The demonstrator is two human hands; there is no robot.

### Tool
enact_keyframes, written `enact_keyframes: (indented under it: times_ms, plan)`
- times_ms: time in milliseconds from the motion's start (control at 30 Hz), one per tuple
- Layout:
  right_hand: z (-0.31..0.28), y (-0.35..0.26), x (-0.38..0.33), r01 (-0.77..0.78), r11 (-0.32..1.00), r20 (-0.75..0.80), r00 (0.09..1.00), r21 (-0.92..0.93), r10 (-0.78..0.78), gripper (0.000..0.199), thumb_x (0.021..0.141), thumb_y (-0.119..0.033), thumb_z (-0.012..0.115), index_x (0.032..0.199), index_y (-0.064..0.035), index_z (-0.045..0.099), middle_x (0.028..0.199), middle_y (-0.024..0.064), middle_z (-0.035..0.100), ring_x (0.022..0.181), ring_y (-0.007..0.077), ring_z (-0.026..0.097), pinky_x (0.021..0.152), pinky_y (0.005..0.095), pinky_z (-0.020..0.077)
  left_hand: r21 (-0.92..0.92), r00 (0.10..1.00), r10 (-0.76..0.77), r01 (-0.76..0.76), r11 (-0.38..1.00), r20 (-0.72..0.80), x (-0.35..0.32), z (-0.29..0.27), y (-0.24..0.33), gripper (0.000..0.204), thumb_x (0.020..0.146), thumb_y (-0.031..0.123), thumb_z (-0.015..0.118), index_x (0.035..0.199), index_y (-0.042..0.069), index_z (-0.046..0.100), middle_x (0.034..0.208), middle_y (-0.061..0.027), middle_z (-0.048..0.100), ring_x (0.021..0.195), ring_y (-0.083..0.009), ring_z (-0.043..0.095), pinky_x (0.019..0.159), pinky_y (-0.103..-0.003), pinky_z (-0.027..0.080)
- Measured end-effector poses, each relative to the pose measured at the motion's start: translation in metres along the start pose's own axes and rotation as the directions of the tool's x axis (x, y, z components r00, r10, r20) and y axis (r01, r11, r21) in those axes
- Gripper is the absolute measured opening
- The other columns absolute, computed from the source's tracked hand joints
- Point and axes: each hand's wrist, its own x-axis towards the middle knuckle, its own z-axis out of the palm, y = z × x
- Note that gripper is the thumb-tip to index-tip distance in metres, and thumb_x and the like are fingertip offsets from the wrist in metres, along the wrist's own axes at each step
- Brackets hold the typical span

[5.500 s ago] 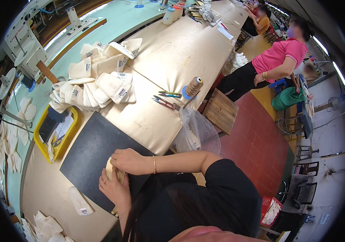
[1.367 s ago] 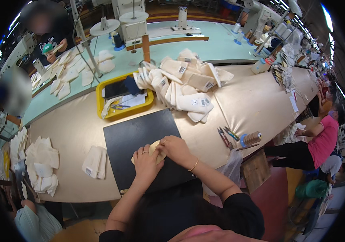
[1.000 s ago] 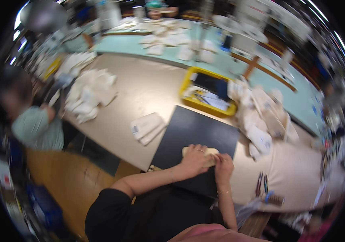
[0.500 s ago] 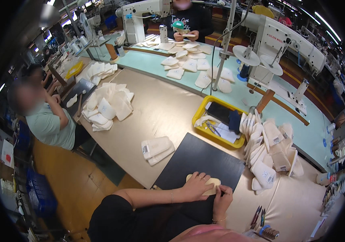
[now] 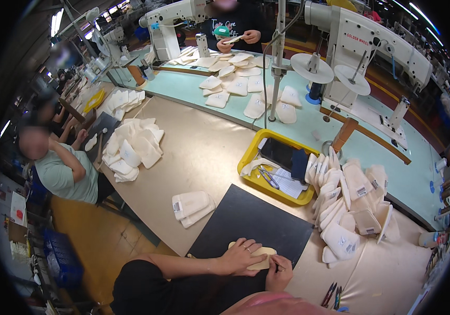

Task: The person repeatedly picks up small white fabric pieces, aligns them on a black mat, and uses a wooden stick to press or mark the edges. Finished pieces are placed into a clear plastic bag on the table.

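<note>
Cloth (image 5: 261,264) is lying pinned under the left hand (image 5: 239,257); the right hand (image 5: 280,273) is pinching its edge, ideally without tugging.

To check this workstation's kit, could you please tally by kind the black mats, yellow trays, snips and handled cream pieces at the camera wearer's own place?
Black mat: 1
Yellow tray: 1
Snips: 2
Handled cream piece: 1
Total: 5

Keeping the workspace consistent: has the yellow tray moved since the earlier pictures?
No; the yellow tray still sits beside the teal bench, near the metal pole.
</note>
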Motion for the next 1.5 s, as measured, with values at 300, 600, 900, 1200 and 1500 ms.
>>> enact_keyframes:
  times_ms: [300, 600, 900, 1200, 1500]
  plan:
    - [-0.003, 0.004, -0.011, -0.093, 0.981, -0.086, 0.99, 0.168, 0.109, 0.016, 0.091, -0.006, 0.073, 0.088, -0.0013, 0.059, 0.093, 0.012, 0.058, 0.084, 0.028, 0.058, 0.074, 0.0377, 0.0487, -0.035, 0.999, 0.003, -0.005, 0.999, -0.054, 0.0, 0.0, -0.001, 0.057, 0.073, 0.041, 0.08, 0.122, 0.016, 0.064, 0.126, -0.0165, 0.057, 0.113, -0.0346, 0.054, 0.093, -0.047, 0.043]
    - [-0.003, 0.009, -0.011, -0.159, 0.961, -0.092, 0.979, 0.224, 0.184, 0.025, 0.108, -0.017, 0.05, 0.114, 0.0003, 0.067, 0.1, 0.0115, 0.06, 0.087, 0.0206, 0.058, 0.077, 0.0338, 0.0485, -0.226, 0.981, -0.103, 0.063, 0.972, -0.167, -0.002, -0.009, -0.015, 0.069, 0.067, 0.037, 0.083, 0.128, 0.014, 0.06, 0.123, -0.0191, 0.054, 0.107, -0.0368, 0.053, 0.093, -0.048, 0.042]
    - [-0.004, -0.01, 0.0, -0.281, 0.893, -0.061, 0.945, 0.353, 0.321, 0.02, 0.102, -0.007, 0.058, 0.118, -0.0009, 0.069, 0.105, 0.0148, 0.071, 0.094, 0.0245, 0.068, 0.086, 0.0345, 0.0541, -0.175, 0.735, -0.351, 0.308, 0.935, -0.579, -0.063, -0.067, -0.098, 0.075, 0.068, 0.013, 0.084, 0.135, 0.005, 0.052, 0.132, -0.0199, 0.049, 0.128, -0.0389, 0.046, 0.11, -0.049, 0.039]
    - [-0.045, 0.032, 0.052, 0.026, 0.816, -0.186, 0.969, -0.577, -0.163, 0.042, 0.093, -0.026, 0.07, 0.131, -0.0093, 0.063, 0.151, 0.0148, 0.051, 0.143, 0.0392, 0.04, 0.116, 0.0573, 0.0311, 0.127, 0.829, -0.516, 0.548, 0.827, -0.216, -0.091, -0.079, -0.152, 0.061, 0.076, 0.023, 0.085, 0.131, 0.011, 0.063, 0.135, -0.0201, 0.055, 0.128, -0.0399, 0.049, 0.105, -0.051, 0.042]
    - [-0.092, 0.094, 0.097, -0.402, 0.729, -0.296, 0.914, -0.554, 0.278, 0.067, 0.091, -0.05, 0.069, 0.143, -0.0106, 0.054, 0.155, 0.019, 0.043, 0.143, 0.0407, 0.039, 0.116, 0.0588, 0.0283, -0.052, 0.804, -0.427, 0.447, 0.893, -0.414, -0.092, -0.096, -0.131, 0.056, 0.081, 0.015, 0.082, 0.133, 0.009, 0.062, 0.142, -0.0207, 0.051, 0.13, -0.0393, 0.05, 0.109, -0.049, 0.041]
